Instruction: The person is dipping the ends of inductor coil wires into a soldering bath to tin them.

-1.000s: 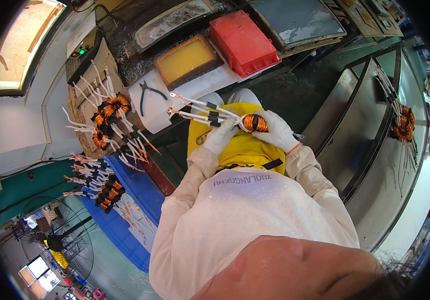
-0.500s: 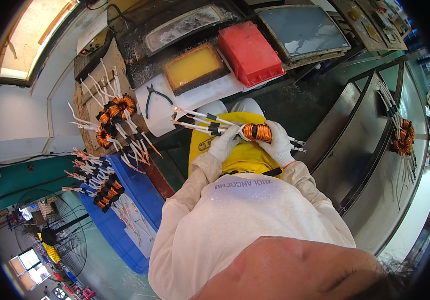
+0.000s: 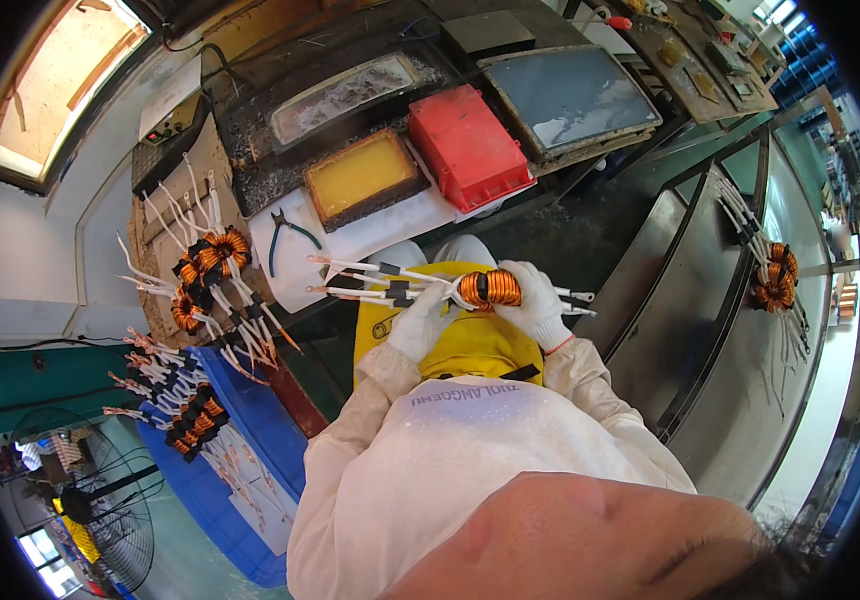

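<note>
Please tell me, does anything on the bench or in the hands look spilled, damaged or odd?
Yes: crusty dark residue lies beside the grey-white pan. It looks like an old spill, though I cannot tell of what. The copper coil, held between the left hand and right hand, shows no obvious damage.

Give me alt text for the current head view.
Gloved left hand and right hand hold a copper-wound coil above a yellow cloth, its white leads extending both ways. Pliers, a yellow-filled tray and a red box lie beyond; more coils sit at left and right.
</note>
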`<control>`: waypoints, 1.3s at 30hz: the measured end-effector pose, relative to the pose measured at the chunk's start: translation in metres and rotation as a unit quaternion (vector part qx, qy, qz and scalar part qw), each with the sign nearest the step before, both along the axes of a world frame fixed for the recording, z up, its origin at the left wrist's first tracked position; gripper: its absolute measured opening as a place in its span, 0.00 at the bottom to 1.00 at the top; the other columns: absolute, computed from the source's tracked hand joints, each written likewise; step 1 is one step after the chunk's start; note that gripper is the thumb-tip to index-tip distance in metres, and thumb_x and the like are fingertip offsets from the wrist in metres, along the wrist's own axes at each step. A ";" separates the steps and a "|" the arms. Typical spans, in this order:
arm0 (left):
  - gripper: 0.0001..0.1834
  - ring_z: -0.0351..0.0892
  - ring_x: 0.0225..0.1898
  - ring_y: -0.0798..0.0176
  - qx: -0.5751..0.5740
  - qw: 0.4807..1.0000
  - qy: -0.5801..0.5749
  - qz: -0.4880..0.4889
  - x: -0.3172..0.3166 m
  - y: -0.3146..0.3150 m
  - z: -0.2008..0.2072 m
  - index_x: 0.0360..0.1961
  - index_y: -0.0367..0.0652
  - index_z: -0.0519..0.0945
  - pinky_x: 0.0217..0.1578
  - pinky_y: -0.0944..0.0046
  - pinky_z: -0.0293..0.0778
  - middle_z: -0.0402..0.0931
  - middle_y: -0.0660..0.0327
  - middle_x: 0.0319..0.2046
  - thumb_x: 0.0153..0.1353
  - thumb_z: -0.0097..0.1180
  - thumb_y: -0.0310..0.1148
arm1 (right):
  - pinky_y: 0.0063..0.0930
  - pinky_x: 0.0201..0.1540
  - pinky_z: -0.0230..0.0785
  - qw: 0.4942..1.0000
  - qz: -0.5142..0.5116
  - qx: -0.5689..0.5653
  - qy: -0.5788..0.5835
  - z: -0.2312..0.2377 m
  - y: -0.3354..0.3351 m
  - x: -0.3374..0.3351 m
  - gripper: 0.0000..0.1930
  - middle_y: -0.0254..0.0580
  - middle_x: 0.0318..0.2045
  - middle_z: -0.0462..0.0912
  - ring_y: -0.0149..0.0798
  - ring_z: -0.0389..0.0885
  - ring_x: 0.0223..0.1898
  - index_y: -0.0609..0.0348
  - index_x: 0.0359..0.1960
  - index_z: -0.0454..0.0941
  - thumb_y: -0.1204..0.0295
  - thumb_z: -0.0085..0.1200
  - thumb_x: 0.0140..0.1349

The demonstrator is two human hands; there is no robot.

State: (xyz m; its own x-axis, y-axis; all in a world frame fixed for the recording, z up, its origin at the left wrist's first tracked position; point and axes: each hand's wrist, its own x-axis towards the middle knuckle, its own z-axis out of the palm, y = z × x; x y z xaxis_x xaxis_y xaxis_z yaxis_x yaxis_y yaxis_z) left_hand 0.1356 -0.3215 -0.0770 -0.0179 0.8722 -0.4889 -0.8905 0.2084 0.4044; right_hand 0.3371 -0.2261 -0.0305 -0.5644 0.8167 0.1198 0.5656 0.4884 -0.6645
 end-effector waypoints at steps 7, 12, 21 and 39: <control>0.27 0.67 0.64 0.57 0.151 0.988 0.028 0.028 -0.018 0.018 0.061 0.63 0.40 0.69 0.67 0.50 0.57 0.71 0.57 0.60 0.65 0.58 0.39 | 0.40 0.45 0.70 0.970 0.088 0.223 0.038 0.096 0.080 -0.025 0.30 0.44 0.40 0.80 0.50 0.79 0.43 0.53 0.48 0.76 0.71 0.69 0.37; 0.26 0.70 0.61 0.55 0.136 0.990 -0.019 0.005 -0.025 0.000 0.045 0.63 0.39 0.68 0.64 0.53 0.64 0.72 0.53 0.58 0.67 0.56 0.38 | 0.43 0.49 0.72 0.969 0.067 0.237 -0.010 0.119 0.147 -0.048 0.30 0.45 0.44 0.80 0.53 0.79 0.46 0.51 0.52 0.74 0.70 0.67 0.42; 0.23 0.74 0.57 0.57 0.084 0.995 0.037 0.032 -0.036 -0.014 0.048 0.61 0.38 0.70 0.61 0.58 0.68 0.75 0.54 0.54 0.68 0.54 0.37 | 0.42 0.51 0.71 0.974 0.057 0.196 -0.098 0.100 0.214 -0.086 0.30 0.45 0.47 0.78 0.53 0.78 0.48 0.51 0.55 0.72 0.67 0.67 0.47; 0.09 0.75 0.37 0.55 -0.050 0.145 0.986 0.065 -0.054 0.204 0.082 0.34 0.41 0.79 0.44 0.53 0.70 0.74 0.56 0.31 0.56 0.50 0.32 | 0.41 0.48 0.73 0.973 0.088 0.202 -0.075 0.104 0.212 -0.093 0.29 0.47 0.45 0.78 0.55 0.79 0.47 0.51 0.54 0.72 0.69 0.67 0.47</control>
State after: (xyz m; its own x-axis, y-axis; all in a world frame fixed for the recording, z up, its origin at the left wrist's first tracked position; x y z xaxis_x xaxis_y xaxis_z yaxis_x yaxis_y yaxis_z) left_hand 0.0813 -0.1179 0.0047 -0.2220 0.7927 0.5677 0.9374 0.3337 -0.0994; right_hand 0.2437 -0.0143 0.0736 -0.7274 0.6091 0.3160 0.5252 0.7906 -0.3148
